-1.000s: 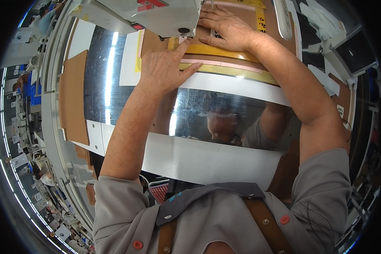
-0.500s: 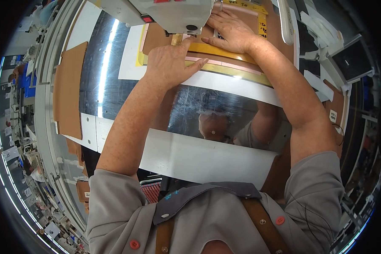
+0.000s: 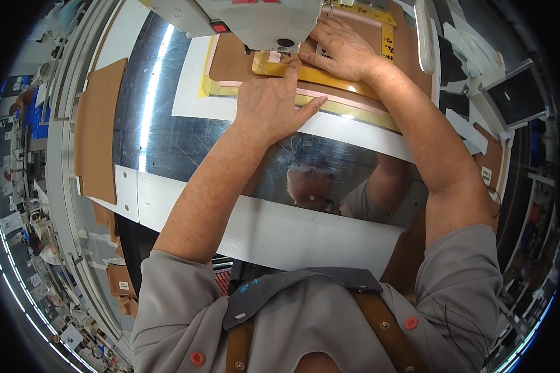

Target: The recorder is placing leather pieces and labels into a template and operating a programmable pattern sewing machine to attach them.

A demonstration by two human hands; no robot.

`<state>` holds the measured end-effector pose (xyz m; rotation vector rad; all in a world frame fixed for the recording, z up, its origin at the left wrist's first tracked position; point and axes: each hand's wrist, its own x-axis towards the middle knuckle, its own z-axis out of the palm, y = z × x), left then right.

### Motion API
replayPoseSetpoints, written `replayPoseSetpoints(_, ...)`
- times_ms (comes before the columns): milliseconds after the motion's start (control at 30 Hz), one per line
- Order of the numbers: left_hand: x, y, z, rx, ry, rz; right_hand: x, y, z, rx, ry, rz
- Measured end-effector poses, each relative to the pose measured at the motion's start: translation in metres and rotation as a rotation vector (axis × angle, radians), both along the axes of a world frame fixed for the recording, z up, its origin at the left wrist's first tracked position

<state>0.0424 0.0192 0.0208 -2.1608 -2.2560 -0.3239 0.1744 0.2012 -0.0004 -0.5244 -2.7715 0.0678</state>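
Hands lie spread open; both touch the yellow frame.

My template frame: amber-yellow, black handwritten marks | narrow strips: pale pink | board: brown | sheet: plain white | metal plate: silvery grey, streaked with white glare | machine head: off-white, red patches | cardboard: tan | my sleeves: light grey | my collar: darker grey, pale-blue motif | my buttons: coral red | my straps: brown
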Motion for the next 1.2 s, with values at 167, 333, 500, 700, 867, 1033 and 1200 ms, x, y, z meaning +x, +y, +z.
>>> replayPoseSetpoints(167, 0.001, -0.002, -0.008, -0.024, 0.002, 0.020, 0.000, -0.003, -0.010, 0.019, -0.045, -0.009)
replayPoseSetpoints(333, 0.004, -0.003, -0.007, -0.024, -0.007, 0.038, 0.001, -0.006, -0.004, 0.040, -0.066, -0.020)
replayPoseSetpoints(500, 0.007, 0.001, -0.006, 0.004, -0.019, 0.014, 0.001, -0.004, 0.005, 0.023, -0.269, -0.093)
replayPoseSetpoints(700, 0.013, 0.004, -0.011, 0.053, -0.014, -0.011, 0.007, 0.004, -0.005, 0.079, -0.210, -0.071)
replayPoseSetpoints(867, 0.015, 0.004, -0.006, -0.038, -0.034, 0.009, 0.008, 0.003, -0.013, 0.051, -0.150, -0.042)
replayPoseSetpoints(1033, 0.015, 0.004, -0.008, -0.012, -0.038, 0.009, 0.008, 0.007, -0.018, 0.076, -0.115, -0.036)
replayPoseSetpoints(1200, 0.014, 0.004, -0.009, 0.022, -0.031, 0.000, 0.005, 0.007, -0.018, 0.086, -0.134, -0.051)
